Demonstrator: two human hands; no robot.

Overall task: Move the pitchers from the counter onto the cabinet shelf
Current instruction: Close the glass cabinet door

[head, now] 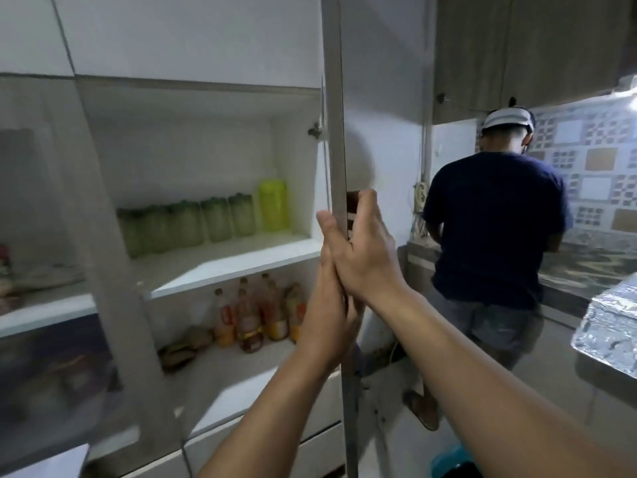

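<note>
Right hand (365, 250): yours, closed around the edge of the open cabinet door (339, 160), fingers curled over its dark handle (352, 210) on the far face, thumb on the near side.

Left hand (327, 312): yours, flat against the same door edge just below and partly behind the right hand, fingers extended upward; you cannot tell whether it grips the door or only presses on it.

Cabinet door: tall, pale, seen edge-on, standing between your two forearms and the open cabinet.

Upper cabinet shelf (220, 260): white. One yellow-green pitcher (273, 205), upright, at the right end near the back corner. Just left of it, a row of green-tinted glass jars (186, 224) running leftward along the shelf; count blurred.

Lower shelf: a cluster of sauce bottles (256, 315) with orange and red labels, upright, close together. A brownish bag or packet (181, 350) lies to their left; contents unclear.

Left glass door (51, 236): translucent, blurred items behind it.

Right of frame: a second person (493, 232) in a dark blue shirt and a cap, back to you, standing at a patterned counter (586, 267) under a tiled wall (593, 167). Foil-covered surface (610, 326) at the right edge, nearer to you. No pitcher can be made out on the visible counter.
</note>
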